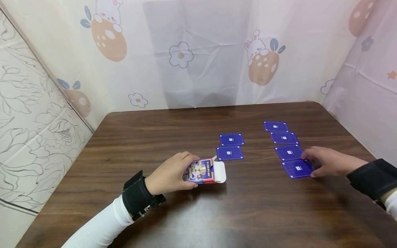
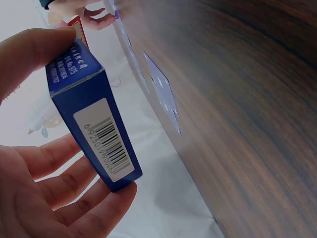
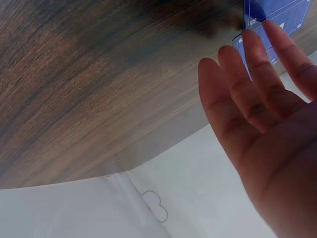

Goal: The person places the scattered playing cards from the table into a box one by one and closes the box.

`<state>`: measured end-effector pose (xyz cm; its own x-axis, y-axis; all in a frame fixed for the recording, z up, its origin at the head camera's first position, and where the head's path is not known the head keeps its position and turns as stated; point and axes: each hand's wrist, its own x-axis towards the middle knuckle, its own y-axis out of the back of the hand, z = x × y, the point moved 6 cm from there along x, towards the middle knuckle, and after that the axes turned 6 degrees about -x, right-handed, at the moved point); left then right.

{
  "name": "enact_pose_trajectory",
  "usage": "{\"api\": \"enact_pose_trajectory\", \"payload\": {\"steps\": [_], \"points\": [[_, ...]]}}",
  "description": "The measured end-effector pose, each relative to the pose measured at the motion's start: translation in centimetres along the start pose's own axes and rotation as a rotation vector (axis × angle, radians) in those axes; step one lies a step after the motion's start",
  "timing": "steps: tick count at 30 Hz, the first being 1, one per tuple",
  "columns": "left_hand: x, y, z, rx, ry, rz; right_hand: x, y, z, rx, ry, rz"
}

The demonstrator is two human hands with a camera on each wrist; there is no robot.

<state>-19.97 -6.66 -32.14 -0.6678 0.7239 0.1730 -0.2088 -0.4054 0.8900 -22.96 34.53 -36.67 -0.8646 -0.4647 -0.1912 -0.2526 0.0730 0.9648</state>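
Box [image 1: 198, 171] of glossy card in left hand [image 1: 173, 172]: gripped by opposite sides, thumb over one, fingers curved round the other. Slim, sharp-edged, blue and red; gold trophy cup and yellow lettering on front, smaller print illegible. On the end facing the left wrist, white label [image 2: 104, 140] with barcode, digits beginning 6 925019; on narrow side, pale print including "No.975", other lines unclear. At opposite end, white flap [image 1: 220, 172] hanging open.

Just beyond box, pair of cards [image 1: 230, 152]: blue backs, thin pale borders, white corner marks, central white emblem too small to read. Farther right, four matching cards [image 1: 288, 152] in a slightly stepped column. At nearest card [image 1: 297, 168] of these, right hand [image 1: 332, 160]: fingers loosely extended, thumb and forefinger parted at the card's right end; cannot tell whether pinching or only touching.

Underneath, table [image 1: 248, 206] in dark brown wood grain, soft sheen, rounded far corners. Behind, pale creased curtain [image 1: 211, 51] printed with rabbits, spotted fruit, outlined flowers. On both wrists, black bands [image 1: 138, 194].
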Motion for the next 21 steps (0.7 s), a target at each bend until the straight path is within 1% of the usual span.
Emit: {"api": "enact_pose_trajectory", "payload": {"steps": [9, 13, 21], "points": [[0.04, -0.17, 0.04, 0.005, -0.015, 0.003, 0.21, 0.01, 0.11, -0.007, 0.012, -0.008], [0.01, -0.12, 0.05, 0.007, -0.013, 0.005, 0.37, -0.03, 0.24, 0.008, 0.010, -0.016], [-0.08, -0.26, 0.01, 0.008, -0.015, 0.006, 0.63, 0.01, 0.20, 0.016, 0.034, -0.013]]}}
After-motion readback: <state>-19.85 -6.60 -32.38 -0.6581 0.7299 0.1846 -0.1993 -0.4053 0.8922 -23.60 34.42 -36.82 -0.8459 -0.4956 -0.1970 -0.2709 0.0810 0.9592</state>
